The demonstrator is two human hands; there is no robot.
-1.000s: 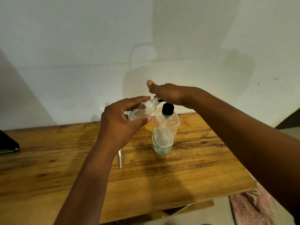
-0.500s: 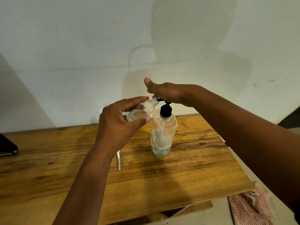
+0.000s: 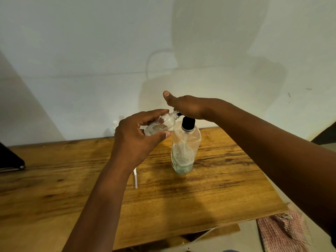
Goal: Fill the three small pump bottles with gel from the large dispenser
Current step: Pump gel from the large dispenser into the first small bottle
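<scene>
The large clear dispenser stands upright on the wooden table, a little gel in its base, with a black pump collar on top. My right hand lies palm-down on the pump head, fingers fairly straight, thumb sticking up. My left hand grips a small clear bottle, tilted on its side, thumb below and fingers above. Its open neck meets the black pump nozzle under my right hand. Some gel shows inside the small bottle.
A thin white pump tube lies on the table by my left wrist. A dark object sits at the table's left edge. Pale small items, partly hidden, stand against the wall. A red checked cloth lies on the floor.
The pump head rose half a second ago and is pressed down again now under my right hand. The small bottle stays at the nozzle.
</scene>
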